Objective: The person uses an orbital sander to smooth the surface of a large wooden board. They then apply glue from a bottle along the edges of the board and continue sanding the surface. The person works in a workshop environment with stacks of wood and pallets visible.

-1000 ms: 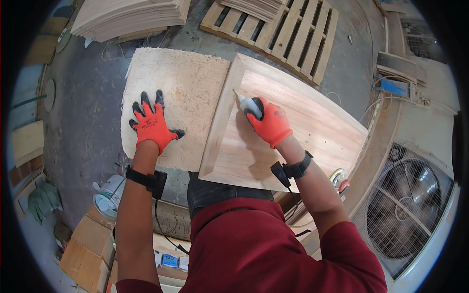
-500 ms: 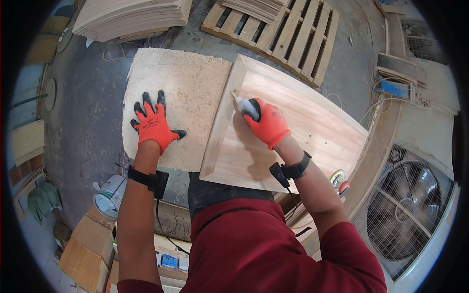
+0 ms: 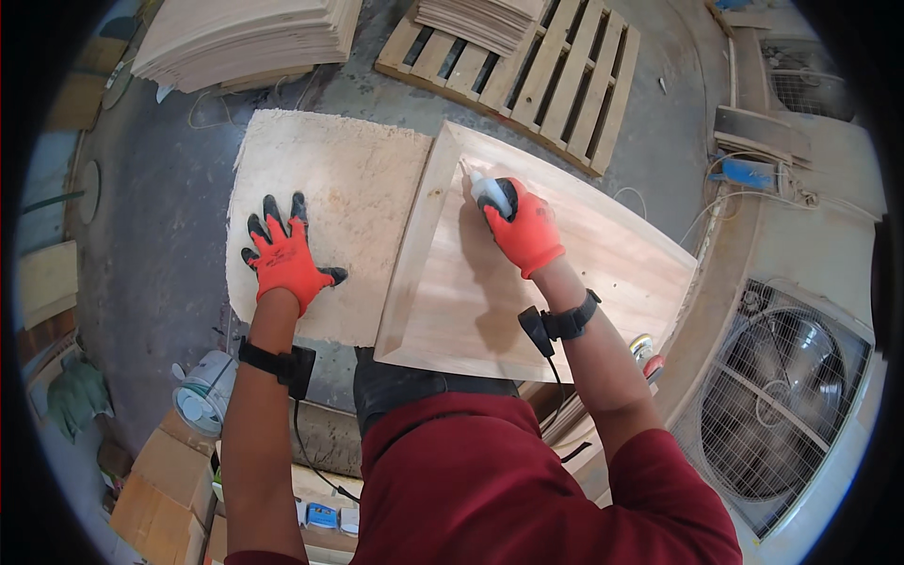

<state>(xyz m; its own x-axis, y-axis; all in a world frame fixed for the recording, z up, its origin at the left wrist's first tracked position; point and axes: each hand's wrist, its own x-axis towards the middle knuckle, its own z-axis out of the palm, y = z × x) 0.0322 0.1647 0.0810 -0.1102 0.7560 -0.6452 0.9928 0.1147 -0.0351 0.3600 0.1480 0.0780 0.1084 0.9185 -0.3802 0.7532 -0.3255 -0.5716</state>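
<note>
A framed wooden panel (image 3: 565,311), like a cabinet door, lies in front of me on the right. My right hand (image 3: 524,226), in a red glove with black fingertips, is wrapped round a white squeeze bottle (image 3: 485,185). The bottle's narrow tip points at the panel's upper left, by the inner edge of the frame; whether it touches cannot be made out. Spread flat with the fingers apart, my left hand (image 3: 284,256), gloved the same way, rests on a rough, pale board (image 3: 353,179) left of the panel. Small dark spots mark the panel's face.
Beyond the boards stand a stack of wooden panels (image 3: 254,42) and a slatted pallet (image 3: 556,89) with more panels. A large caged fan (image 3: 777,405) is at right, a round sander (image 3: 643,350) near my right forearm. A white bucket (image 3: 204,391) and cardboard boxes (image 3: 165,490) sit lower left.
The bottle's tip has shifted from a knot on the frame's left piece to the frame's inner upper-left edge. My left hand stays spread on the rough board. The whole view has shifted slightly.
</note>
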